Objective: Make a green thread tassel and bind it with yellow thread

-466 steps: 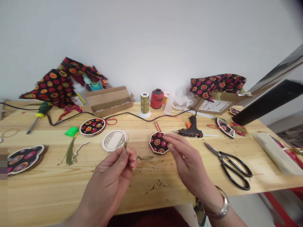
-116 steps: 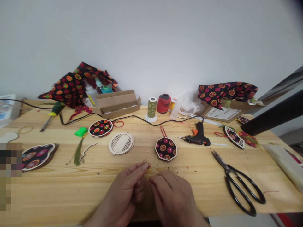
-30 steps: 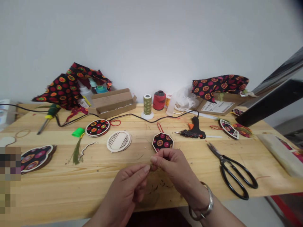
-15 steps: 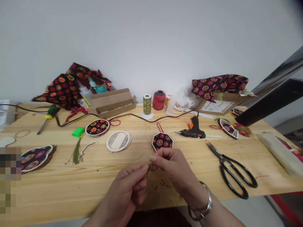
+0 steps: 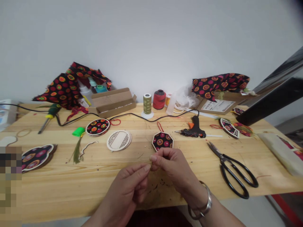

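My left hand (image 5: 132, 189) and my right hand (image 5: 174, 170) meet over the front of the wooden table (image 5: 59, 189), fingertips pinched together on a small bunch of olive-green thread (image 5: 149, 164). Most of the thread is hidden between the fingers. My right wrist wears a metal bangle (image 5: 204, 206). Just beyond the fingers lies an octagonal ornament (image 5: 162, 141) covered in black dotted fabric, with a red loop. Short thread clippings (image 5: 158, 184) lie on the table under the hands.
Black scissors (image 5: 233, 171) lie to the right, a glue gun (image 5: 193, 130) behind them. A blank wooden disc (image 5: 119, 140), a round fabric ornament (image 5: 98, 126) and a green-capped tassel (image 5: 77, 145) sit to the left. Thread spools (image 5: 147, 104), a cardboard box (image 5: 112, 101) and fabric heaps line the wall.
Over the last second both hands have stayed almost in place, pinched on the thread; the bit of thread showing between them has shortened slightly.
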Tool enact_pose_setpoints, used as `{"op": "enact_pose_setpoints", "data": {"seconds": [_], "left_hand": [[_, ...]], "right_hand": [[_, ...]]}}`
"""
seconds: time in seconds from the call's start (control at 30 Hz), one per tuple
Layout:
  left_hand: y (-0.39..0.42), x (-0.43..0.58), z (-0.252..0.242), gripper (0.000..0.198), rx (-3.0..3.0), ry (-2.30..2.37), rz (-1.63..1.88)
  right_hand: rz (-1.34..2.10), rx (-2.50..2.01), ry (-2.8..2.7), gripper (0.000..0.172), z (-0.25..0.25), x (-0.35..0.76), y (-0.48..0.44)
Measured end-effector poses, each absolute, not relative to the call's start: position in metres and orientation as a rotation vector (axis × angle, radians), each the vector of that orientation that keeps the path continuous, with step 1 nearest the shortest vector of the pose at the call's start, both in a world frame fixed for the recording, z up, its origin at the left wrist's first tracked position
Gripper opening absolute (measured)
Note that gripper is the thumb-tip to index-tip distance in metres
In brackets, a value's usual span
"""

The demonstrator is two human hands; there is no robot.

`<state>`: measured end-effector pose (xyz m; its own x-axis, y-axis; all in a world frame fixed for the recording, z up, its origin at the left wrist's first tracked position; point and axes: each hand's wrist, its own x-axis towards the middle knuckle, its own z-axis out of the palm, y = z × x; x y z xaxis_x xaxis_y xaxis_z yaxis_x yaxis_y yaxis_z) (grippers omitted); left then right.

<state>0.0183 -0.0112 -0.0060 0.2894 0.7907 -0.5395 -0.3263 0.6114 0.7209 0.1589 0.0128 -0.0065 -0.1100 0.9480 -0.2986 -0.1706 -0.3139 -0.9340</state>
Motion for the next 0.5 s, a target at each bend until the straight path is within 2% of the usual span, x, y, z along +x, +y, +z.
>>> {"op": "enact_pose_setpoints", "data": {"seconds": [0.33,0.5], "left_hand": [[-0.0102,0.0214,-0.0091,0.020,0.530,1.079,0.808],[-0.0119,0.0198,-0.0096,0.021,0.525,1.090,0.816]], "right_hand": [[1.577,-1.241,-0.993,0.016,-0.0105,0.1606,0.0110],[1.559,-1.299,-1.043,0.022,-0.0089,0.1652,0.0123]]}}
